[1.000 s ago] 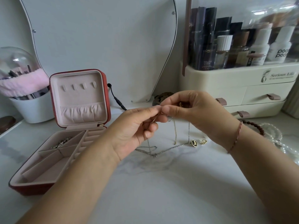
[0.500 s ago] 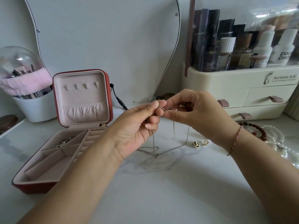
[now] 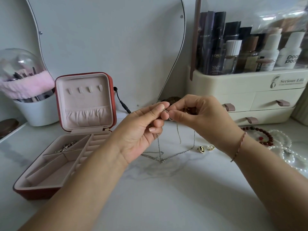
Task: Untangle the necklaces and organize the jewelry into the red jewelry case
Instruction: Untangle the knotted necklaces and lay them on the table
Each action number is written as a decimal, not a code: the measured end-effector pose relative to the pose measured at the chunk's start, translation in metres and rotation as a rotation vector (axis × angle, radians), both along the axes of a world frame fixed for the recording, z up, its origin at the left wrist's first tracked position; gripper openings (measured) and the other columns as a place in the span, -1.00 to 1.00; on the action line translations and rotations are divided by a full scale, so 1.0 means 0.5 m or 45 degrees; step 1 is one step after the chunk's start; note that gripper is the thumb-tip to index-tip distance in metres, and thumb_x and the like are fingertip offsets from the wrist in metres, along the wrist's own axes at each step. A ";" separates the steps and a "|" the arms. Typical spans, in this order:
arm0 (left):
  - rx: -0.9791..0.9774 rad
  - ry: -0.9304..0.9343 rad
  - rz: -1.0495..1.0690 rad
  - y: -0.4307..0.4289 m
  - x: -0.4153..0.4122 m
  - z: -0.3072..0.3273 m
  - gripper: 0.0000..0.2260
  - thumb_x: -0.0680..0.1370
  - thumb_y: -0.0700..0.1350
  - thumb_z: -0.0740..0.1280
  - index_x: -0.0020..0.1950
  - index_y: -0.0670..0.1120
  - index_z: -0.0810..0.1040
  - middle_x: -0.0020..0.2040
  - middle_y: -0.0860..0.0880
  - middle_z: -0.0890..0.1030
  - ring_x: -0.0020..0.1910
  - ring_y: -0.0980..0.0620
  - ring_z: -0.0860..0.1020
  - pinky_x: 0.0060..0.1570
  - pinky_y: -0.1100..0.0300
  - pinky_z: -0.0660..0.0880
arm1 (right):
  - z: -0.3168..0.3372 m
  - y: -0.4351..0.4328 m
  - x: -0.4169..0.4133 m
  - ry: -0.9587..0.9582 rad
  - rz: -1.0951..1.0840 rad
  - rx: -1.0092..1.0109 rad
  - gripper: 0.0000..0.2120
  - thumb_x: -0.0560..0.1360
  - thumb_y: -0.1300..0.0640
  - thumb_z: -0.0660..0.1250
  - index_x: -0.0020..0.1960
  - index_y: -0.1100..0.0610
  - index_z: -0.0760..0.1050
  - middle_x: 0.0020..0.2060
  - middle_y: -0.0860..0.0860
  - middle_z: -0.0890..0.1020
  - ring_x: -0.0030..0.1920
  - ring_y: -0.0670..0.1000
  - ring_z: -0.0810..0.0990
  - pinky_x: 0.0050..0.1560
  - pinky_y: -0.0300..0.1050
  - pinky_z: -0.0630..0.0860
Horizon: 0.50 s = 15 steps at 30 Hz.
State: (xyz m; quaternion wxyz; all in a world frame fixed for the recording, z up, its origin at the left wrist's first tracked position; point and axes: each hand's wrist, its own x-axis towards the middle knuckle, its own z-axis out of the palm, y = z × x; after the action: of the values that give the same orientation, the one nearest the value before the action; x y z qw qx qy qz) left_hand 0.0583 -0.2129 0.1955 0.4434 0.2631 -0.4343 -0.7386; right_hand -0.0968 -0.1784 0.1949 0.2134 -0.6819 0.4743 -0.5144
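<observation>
We are pinching the tangled necklaces (image 3: pixel 158 147) above the desk (image 3: pixel 166 197). The left hand (image 3: pixel 141 130) grip is clamping the chain top, and the right hand (image 3: pixel 200 117) grip is clamping it just beside. The chain ends are lying on the desk, right of the open red jewelry case (image 3: pixel 33 194).

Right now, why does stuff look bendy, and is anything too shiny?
Head view: the wide lens bows the cream plastic drawer organiser at the right edge; glare whitens its clear lid; shadows on the white marble tabletop are soft.
</observation>
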 end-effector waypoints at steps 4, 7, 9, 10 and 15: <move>-0.057 -0.039 0.029 0.002 0.001 0.000 -0.91 0.37 -0.20 0.33 -0.16 -0.18 0.53 -0.41 -0.03 0.54 -0.52 0.19 0.39 -0.56 0.43 0.27 | 0.002 0.001 -0.002 0.008 0.028 -0.034 -0.80 0.36 -0.12 0.40 -0.19 0.00 0.63 -0.26 0.14 0.65 -0.26 0.19 0.54 -0.31 -0.04 0.45; -0.088 -0.051 0.072 0.002 0.001 -0.001 -0.93 0.37 -0.22 0.33 -0.18 -0.18 0.53 -0.40 -0.05 0.54 -0.52 0.18 0.40 -0.56 0.42 0.28 | 0.006 0.003 -0.003 0.083 0.038 -0.064 -0.73 0.32 -0.19 0.35 -0.17 -0.03 0.66 -0.25 0.00 0.63 -0.20 0.08 0.59 -0.18 -0.05 0.51; -0.097 -0.058 0.116 0.003 0.001 -0.002 -0.97 0.39 -0.24 0.34 -0.18 -0.17 0.53 -0.41 -0.05 0.55 -0.52 0.18 0.40 -0.56 0.41 0.29 | 0.006 0.003 -0.002 0.167 0.025 -0.090 -0.73 0.32 -0.18 0.35 -0.14 -0.04 0.67 -0.25 -0.07 0.60 -0.26 -0.07 0.56 -0.23 -0.18 0.48; -0.113 -0.075 0.139 0.003 0.001 -0.002 -0.99 0.42 -0.25 0.34 -0.18 -0.16 0.52 -0.41 -0.04 0.55 -0.51 0.17 0.40 -0.55 0.41 0.29 | 0.005 0.002 -0.002 0.197 0.013 -0.102 -0.75 0.33 -0.17 0.37 -0.13 -0.05 0.68 -0.27 -0.09 0.58 -0.29 -0.10 0.53 -0.28 -0.27 0.43; -0.307 -0.253 0.268 0.003 0.001 -0.010 -0.94 0.48 -0.27 0.35 -0.17 -0.15 0.51 -0.42 -0.03 0.56 -0.49 0.15 0.40 -0.51 0.38 0.32 | -0.003 0.001 0.003 0.225 -0.059 -0.107 -0.93 0.35 -0.02 0.47 -0.18 -0.08 0.66 -0.30 -0.09 0.58 -0.34 -0.14 0.48 -0.30 -0.39 0.35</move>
State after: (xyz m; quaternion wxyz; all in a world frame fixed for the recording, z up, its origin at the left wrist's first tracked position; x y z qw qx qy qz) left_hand 0.0589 -0.2116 0.1903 0.5016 0.3238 -0.5314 -0.6010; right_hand -0.0955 -0.1777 0.1933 0.1298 -0.7218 0.4850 -0.4764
